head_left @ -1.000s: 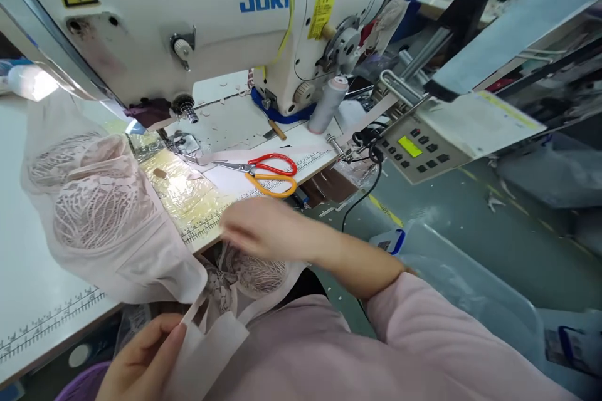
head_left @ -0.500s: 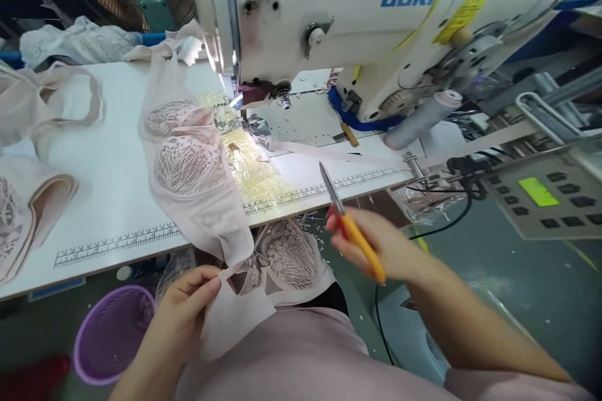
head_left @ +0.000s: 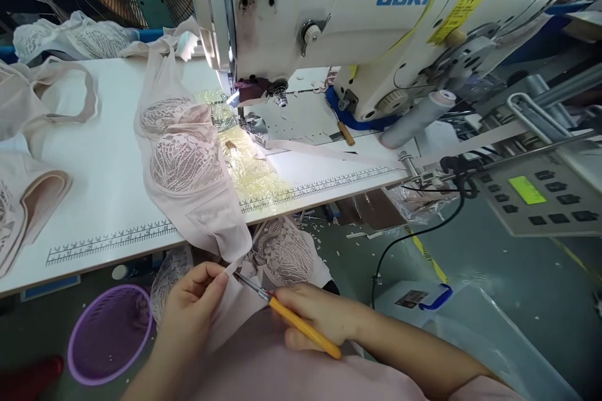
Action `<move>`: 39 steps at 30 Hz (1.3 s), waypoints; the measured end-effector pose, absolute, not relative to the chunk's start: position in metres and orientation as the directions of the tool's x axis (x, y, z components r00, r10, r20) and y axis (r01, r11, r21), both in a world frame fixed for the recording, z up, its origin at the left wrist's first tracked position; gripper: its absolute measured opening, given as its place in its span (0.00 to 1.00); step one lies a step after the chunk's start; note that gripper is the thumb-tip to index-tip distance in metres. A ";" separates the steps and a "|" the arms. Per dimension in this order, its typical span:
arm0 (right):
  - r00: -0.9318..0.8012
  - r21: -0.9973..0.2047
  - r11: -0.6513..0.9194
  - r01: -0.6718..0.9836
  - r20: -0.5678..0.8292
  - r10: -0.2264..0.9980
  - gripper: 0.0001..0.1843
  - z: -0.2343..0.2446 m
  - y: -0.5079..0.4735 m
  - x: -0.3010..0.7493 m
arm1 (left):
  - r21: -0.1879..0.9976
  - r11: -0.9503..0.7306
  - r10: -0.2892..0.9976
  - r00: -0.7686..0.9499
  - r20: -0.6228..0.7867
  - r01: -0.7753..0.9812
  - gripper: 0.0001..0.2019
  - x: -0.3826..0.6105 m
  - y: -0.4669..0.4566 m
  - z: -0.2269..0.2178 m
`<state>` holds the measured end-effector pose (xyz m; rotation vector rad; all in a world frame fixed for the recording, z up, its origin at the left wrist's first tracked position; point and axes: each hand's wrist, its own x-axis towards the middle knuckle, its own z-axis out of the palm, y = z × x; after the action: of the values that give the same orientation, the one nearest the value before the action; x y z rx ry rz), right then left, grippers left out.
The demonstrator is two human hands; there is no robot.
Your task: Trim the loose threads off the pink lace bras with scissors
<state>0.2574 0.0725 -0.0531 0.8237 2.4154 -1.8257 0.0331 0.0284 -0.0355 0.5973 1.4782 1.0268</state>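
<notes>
A pale pink lace bra [head_left: 185, 166] lies partly on the sewing table, its lower band hanging over the front edge. My left hand [head_left: 200, 297] pinches a narrow strip at the end of that band. My right hand [head_left: 313, 316] is closed around small scissors with a yellow-orange handle [head_left: 305, 326]. The metal blades [head_left: 251, 285] point left and touch the fabric just beside my left fingertips. Another lace cup [head_left: 286, 254] rests on my lap under the table edge.
A white JUKI sewing machine [head_left: 338, 19] stands at the back, with a thread cone [head_left: 418, 119] to its right. More bras [head_left: 35, 194] lie at left. A purple basket [head_left: 78, 357] is on the floor. A control panel [head_left: 550, 194] sits at right.
My right hand has brought the scissors left and down, from the open space at right to the strip by my left hand. The left hand keeps its pinch.
</notes>
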 end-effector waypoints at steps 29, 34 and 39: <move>-0.710 -0.833 0.096 0.545 -0.398 0.580 0.22 -0.048 0.063 0.244 | 0.861 0.491 0.827 -0.239 -0.508 -0.130 0.16 0.048 0.030 -0.028; -0.654 -0.921 0.066 0.384 -0.221 0.724 0.26 -0.043 0.071 0.249 | 0.920 0.360 0.930 -0.140 -0.340 0.156 0.09 0.052 0.025 -0.021; -0.729 -0.991 0.026 0.130 -0.078 0.680 0.25 -0.033 0.078 0.240 | 0.928 0.281 0.934 0.154 -0.323 0.245 0.05 0.059 0.016 -0.013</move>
<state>0.2400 0.0779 -0.0329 1.0882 2.5026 -2.3173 0.0591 0.0165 -0.0129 1.2134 1.3511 0.7263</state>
